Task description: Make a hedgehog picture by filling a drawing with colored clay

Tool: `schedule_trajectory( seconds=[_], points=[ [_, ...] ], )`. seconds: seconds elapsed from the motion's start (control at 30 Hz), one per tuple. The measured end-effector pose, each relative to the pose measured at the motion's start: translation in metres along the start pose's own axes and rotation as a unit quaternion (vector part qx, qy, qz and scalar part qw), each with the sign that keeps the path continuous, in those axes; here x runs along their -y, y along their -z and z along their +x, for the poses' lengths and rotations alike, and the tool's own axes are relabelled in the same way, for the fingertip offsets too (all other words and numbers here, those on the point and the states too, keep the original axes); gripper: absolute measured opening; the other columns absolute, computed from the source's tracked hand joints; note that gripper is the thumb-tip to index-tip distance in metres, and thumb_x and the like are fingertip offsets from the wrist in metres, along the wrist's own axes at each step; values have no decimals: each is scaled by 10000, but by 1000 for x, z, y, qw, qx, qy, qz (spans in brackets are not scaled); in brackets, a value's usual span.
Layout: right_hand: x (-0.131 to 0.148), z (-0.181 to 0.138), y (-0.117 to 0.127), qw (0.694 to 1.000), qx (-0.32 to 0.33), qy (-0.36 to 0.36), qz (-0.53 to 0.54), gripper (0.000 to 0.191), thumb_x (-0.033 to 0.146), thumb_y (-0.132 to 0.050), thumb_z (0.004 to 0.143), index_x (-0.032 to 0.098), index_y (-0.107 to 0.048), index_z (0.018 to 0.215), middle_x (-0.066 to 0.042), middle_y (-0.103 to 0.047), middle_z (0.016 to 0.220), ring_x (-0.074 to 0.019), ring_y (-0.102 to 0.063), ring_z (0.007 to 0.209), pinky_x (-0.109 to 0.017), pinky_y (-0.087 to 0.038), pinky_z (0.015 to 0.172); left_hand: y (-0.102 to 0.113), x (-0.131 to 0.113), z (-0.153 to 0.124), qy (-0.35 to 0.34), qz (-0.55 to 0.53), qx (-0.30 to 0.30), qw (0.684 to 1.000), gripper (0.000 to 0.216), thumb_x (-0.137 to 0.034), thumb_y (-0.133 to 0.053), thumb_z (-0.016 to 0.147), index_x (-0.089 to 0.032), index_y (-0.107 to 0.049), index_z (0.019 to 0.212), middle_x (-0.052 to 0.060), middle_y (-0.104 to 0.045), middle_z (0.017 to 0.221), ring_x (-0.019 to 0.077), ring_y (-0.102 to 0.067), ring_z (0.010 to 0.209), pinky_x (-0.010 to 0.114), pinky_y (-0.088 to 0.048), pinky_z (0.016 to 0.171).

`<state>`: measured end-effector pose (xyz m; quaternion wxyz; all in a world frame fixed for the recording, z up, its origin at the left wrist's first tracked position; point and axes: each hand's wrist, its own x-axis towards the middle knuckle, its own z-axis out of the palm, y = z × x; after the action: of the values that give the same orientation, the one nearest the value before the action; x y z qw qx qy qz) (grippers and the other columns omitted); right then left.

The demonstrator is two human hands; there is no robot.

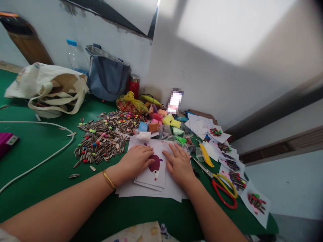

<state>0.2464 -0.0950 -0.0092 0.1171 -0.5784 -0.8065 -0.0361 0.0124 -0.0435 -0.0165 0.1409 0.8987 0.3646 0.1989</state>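
Note:
A white card (156, 172) with a dark purple clay shape (155, 162) lies on a stack of white paper on the green table (45, 158). My left hand (136, 160) rests on the card with fingers curled, fingertips touching the left side of the clay shape. My right hand (179, 162) lies flat and open on the paper just right of the shape. A gold bangle (109, 179) circles my left wrist.
A heap of sunflower seeds (103, 137) with coloured beads lies left of the card. Coloured clay blocks (161, 122) sit behind it. Red-and-yellow scissors (223, 188) and finished seed cards (234, 168) lie to the right. Bags (50, 89), a bottle and a white cable (40, 161) occupy the left.

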Motion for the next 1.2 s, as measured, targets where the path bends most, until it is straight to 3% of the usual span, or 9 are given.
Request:
schedule_trajectory(
  seconds=[0.17, 0.4, 0.57, 0.77, 1.03, 1.2],
  points=[
    [0, 1, 1, 999, -5, 36, 17, 326, 255, -585, 891, 378, -703, 1169, -3, -430, 1538, -316, -332, 1424, -519, -305, 1075, 1, 0, 0, 1, 6, 9, 1000, 306, -321, -591, 935, -209, -638, 1215, 85, -672, 1277, 272, -593, 1210, 454, -412, 1064],
    [-1, 3, -3, 998, -53, -10, 18, 310, 251, -577, 907, 309, -701, 1187, -39, -509, 1476, -309, -391, 1379, -513, -310, 1081, 0, 0, 0, -3, 10, 2, 1000, 313, -316, -593, 933, -211, -629, 1226, 82, -679, 1260, 263, -601, 1198, 446, -416, 1061],
    [0, 8, -8, 995, -95, -28, 22, 202, 326, -605, 921, 284, -747, 1058, -51, -577, 1402, -311, -434, 1330, -515, -301, 1078, 1, -1, 0, 1, 6, 1, 1000, 307, -323, -596, 929, -215, -637, 1214, 82, -684, 1247, 268, -603, 1191, 451, -419, 1060],
    [1, 15, -11, 994, -99, -35, 25, 120, 295, -641, 908, 270, -758, 899, -32, -624, 1342, -298, -463, 1290, -498, -334, 1050, 0, -3, 1, 7, 7, 3, 1000, 311, -327, -593, 933, -212, -633, 1219, 81, -684, 1250, 271, -599, 1193, 451, -413, 1062],
    [0, 17, -11, 991, -121, -37, 52, 128, 257, -639, 903, 250, -743, 829, -29, -654, 1286, -279, -483, 1258, -470, -363, 1050, 3, -5, 1, 12, 23, 7, 1000, 315, -328, -595, 934, -199, -634, 1219, 80, -686, 1248, 280, -604, 1173, 463, -419, 1043],
    [-1, 5, -1, 988, -115, 10, 99, 120, 247, -643, 896, 259, -749, 839, -29, -656, 1275, -274, -480, 1266, -462, -369, 1072, 4, -4, -1, 11, 35, 3, 999, 302, -326, -604, 930, -205, -639, 1205, 85, -690, 1233, 289, -604, 1169, 467, -429, 1015]
  ],
)
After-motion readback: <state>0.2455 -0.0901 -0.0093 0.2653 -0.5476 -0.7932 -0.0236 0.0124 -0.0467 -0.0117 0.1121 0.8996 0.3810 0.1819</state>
